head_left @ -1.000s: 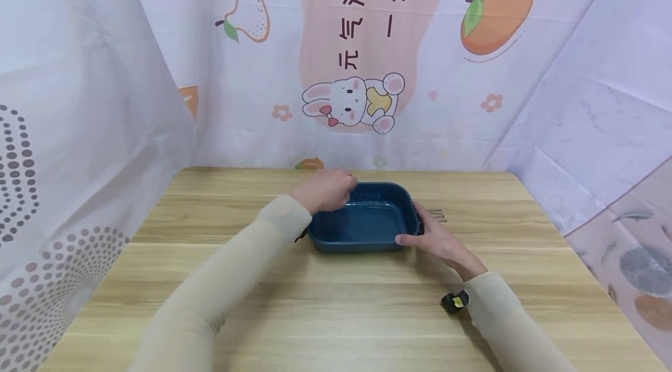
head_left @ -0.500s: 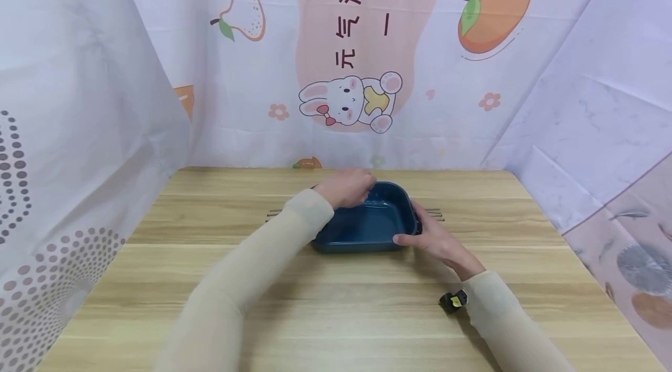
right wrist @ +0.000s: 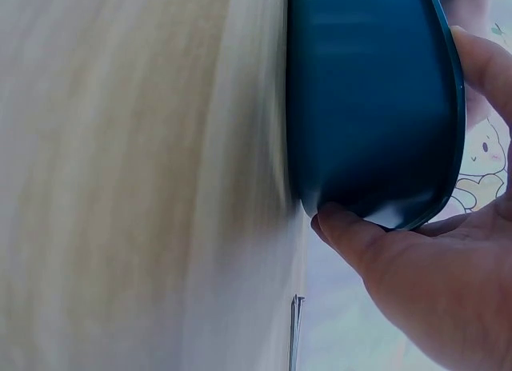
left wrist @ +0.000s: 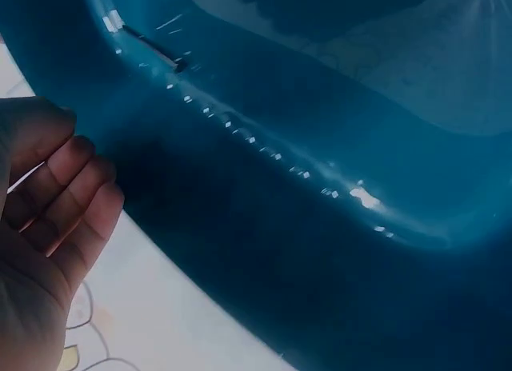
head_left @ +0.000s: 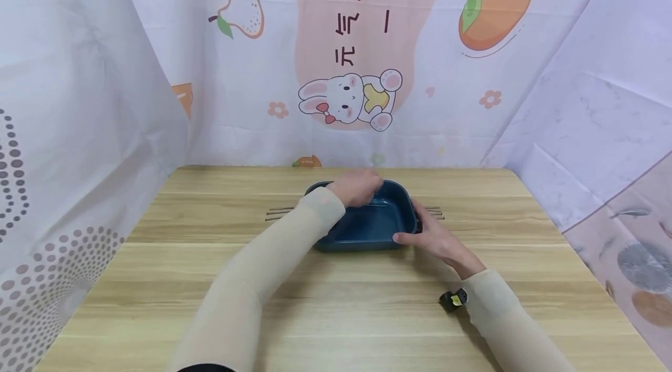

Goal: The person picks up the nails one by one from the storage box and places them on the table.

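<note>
A deep blue rectangular pan [head_left: 367, 226] with rounded corners stands near the back of the table. My left hand [head_left: 359, 186] is over its far side, fingers bent. In the left wrist view, the left fingertips [left wrist: 96, 167] are gathered near the thumb right at the pan's rim, with nothing visible between them. My right hand [head_left: 433, 238] grips the pan's right end, thumb [right wrist: 348, 231] on the near corner and the other fingers partly hidden behind it. Inside the pan, a thin dark stick-like piece [left wrist: 152, 47] shows at the bottom edge.
Thin metal rods [head_left: 278, 214] stick out at the pan's left, and similar rods [head_left: 434, 213] at its right. A small black device [head_left: 454, 300] sits at the right wrist. Behind the wooden table [head_left: 357, 313] hangs a printed curtain [head_left: 252, 92].
My left hand has moved to the right along the pan's far side, uncovering the rods at the left. The right hand keeps its grip and the pan stays about where it was.
</note>
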`<state>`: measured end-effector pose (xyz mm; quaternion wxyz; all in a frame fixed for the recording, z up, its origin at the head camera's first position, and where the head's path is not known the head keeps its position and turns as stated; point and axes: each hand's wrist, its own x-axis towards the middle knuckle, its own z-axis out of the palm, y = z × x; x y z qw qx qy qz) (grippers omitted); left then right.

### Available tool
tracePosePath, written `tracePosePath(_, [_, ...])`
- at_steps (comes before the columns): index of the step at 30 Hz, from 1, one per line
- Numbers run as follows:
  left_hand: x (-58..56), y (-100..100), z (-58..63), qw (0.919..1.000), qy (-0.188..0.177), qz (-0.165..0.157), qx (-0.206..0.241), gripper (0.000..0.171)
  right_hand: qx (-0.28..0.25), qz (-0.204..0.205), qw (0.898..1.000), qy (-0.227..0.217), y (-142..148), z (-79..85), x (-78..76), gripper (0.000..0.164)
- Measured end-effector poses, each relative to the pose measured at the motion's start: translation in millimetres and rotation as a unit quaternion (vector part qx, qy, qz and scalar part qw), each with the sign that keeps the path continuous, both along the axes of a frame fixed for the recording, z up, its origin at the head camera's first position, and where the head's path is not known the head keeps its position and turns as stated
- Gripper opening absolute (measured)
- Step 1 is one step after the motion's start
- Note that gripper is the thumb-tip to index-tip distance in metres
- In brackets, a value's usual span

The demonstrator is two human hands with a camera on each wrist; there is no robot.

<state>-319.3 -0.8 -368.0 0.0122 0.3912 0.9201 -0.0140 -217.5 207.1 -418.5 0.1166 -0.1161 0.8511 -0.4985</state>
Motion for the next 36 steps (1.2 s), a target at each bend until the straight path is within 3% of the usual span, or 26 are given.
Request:
tracePosePath(6, [-5.1,3.6,-11.4,1.0,0.003,0.006,-0.006,0.014,0.005,0.003,1.0,-0.004,-0.8,-0.5,0.8,0.1])
tracePosePath(15, [-4.9,15.9,-25.9,0.9992,-0.021,0.021,-0.026,0.015,-0.002,0.009,1.0,-0.005,-2.0,1.0,0.8,0.1])
tracePosePath(27, [-2.6,23.6,-30.6,0.9982,-0.024,0.0,-0.055,0.016,0.01,0.004,1.0,0.0,0.8,0.7,-2.1,0.102])
tracePosePath(36, [-2.3,31.2,-44.9,0.9981,-0.016,-0.004,-0.059,0.018,0.02,0.004,1.0,0.001,2.3,-1.3,-1.5,0.103])
